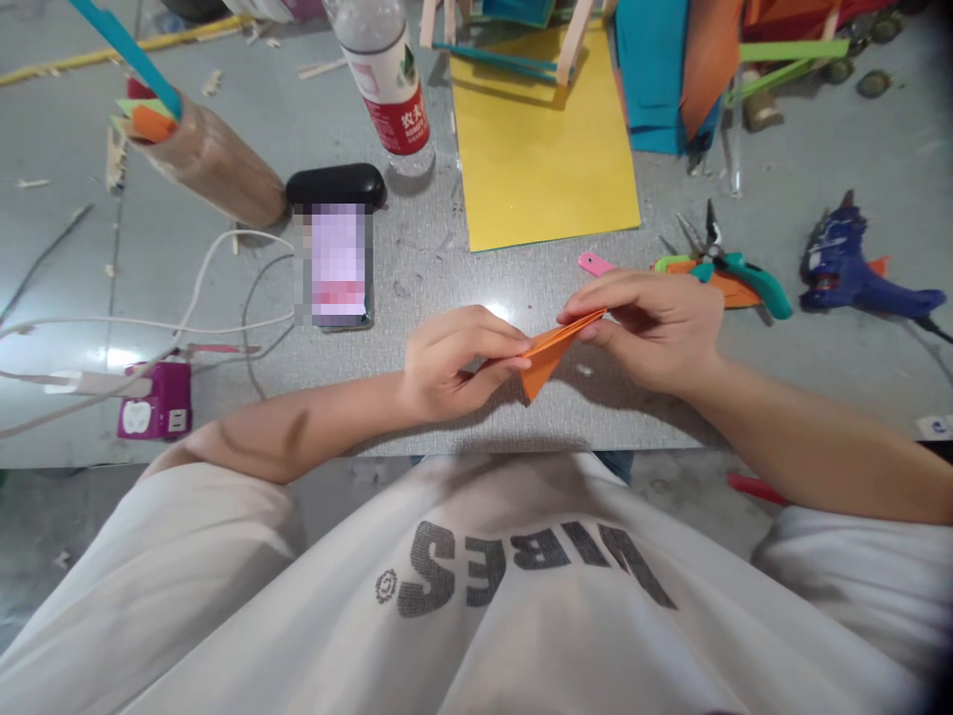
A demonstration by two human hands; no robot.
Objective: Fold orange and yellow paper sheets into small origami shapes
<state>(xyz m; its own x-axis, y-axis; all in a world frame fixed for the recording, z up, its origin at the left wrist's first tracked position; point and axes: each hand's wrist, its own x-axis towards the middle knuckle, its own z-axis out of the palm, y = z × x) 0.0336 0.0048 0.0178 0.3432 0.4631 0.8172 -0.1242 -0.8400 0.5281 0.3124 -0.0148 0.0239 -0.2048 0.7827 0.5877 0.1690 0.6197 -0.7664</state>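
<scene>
Between my two hands is a piece of folded orange paper (549, 363), triangular in shape, with layered folds along its upper edge. My left hand (463, 362) pinches its left end between thumb and fingers. At the upper right end, my right hand (651, 328) grips the folded edge, its fingertips close together. The paper is held just above the table near its front edge, one corner pointing down toward me. Beyond my right hand lie pliers (745, 273) with teal handles, on top of other orange paper, and a pink strip (595, 263).
A blue glue gun (849, 263) lies at the right. Yellow paper (547, 169) and blue sheets (649, 89) are at the back. A water bottle (387, 89), a phone (340, 263), a wooden cup (215, 164) and a purple charger (160, 397) with cables stand or lie leftward.
</scene>
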